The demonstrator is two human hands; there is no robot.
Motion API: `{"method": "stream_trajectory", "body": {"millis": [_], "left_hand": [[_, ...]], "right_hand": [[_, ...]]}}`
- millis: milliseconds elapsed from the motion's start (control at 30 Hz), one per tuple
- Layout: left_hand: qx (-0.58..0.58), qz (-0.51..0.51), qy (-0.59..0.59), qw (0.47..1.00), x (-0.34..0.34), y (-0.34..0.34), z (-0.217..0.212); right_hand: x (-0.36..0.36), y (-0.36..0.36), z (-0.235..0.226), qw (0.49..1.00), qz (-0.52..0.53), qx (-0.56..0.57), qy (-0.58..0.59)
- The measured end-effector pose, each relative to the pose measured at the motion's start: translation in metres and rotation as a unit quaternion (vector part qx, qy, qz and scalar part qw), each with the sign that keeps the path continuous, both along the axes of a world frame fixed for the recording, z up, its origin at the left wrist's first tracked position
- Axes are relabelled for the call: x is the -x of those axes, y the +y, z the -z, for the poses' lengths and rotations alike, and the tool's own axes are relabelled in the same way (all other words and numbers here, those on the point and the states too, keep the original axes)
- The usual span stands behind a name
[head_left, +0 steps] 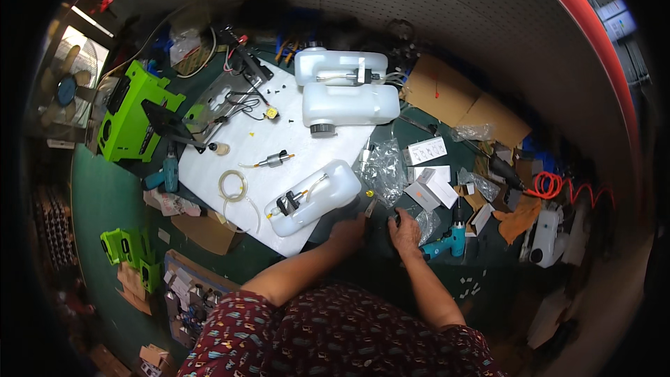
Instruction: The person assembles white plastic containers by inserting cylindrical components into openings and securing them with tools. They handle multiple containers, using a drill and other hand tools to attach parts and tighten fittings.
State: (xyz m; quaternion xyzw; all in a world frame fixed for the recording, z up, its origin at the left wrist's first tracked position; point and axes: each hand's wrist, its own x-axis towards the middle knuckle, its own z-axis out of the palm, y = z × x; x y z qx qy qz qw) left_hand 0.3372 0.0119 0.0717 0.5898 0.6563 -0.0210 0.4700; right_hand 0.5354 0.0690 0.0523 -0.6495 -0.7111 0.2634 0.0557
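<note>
My left hand is low over the green bench, just right of the near translucent white plastic tank. Its fingers are in shadow, and a small pointed metal piece shows by their tips. A short way to the right, my right hand has its fingers curled around something small and dark that I cannot make out. On the near tank sits a small cylindrical pump in a black bracket, with a short clear hose. Another metal cylinder with a hose end lies loose behind it.
Two more white tanks lie on the far edge of the white sheet. A coil of clear tubing is at left. Right of my hands are plastic bags, white boxes and a teal cordless drill. Green housings stand left.
</note>
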Motion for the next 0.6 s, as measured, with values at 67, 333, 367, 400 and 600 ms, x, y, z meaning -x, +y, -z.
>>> {"method": "stream_trajectory", "body": {"millis": [67,333,367,400,600], "left_hand": [[-0.037,-0.071,-0.070,0.994,0.023,-0.021,-0.022],[-0.024,-0.176,-0.208,0.962,0.133,-0.149,-0.087],[-0.029,-0.203,-0.212,0.956,0.134,-0.163,-0.090],[-0.038,-0.229,-0.219,0.948,0.134,-0.168,-0.091],[-0.075,-0.388,-0.189,0.899,0.093,-0.152,-0.064]], "right_hand": [[0.015,0.018,-0.025,0.999,0.000,0.011,0.048],[0.166,0.062,-0.092,0.854,-0.417,-0.156,0.268],[0.177,0.063,-0.083,0.838,-0.452,-0.170,0.254],[0.183,0.067,-0.077,0.820,-0.487,-0.187,0.233],[0.199,0.068,-0.071,0.854,-0.501,-0.103,0.093]]}}
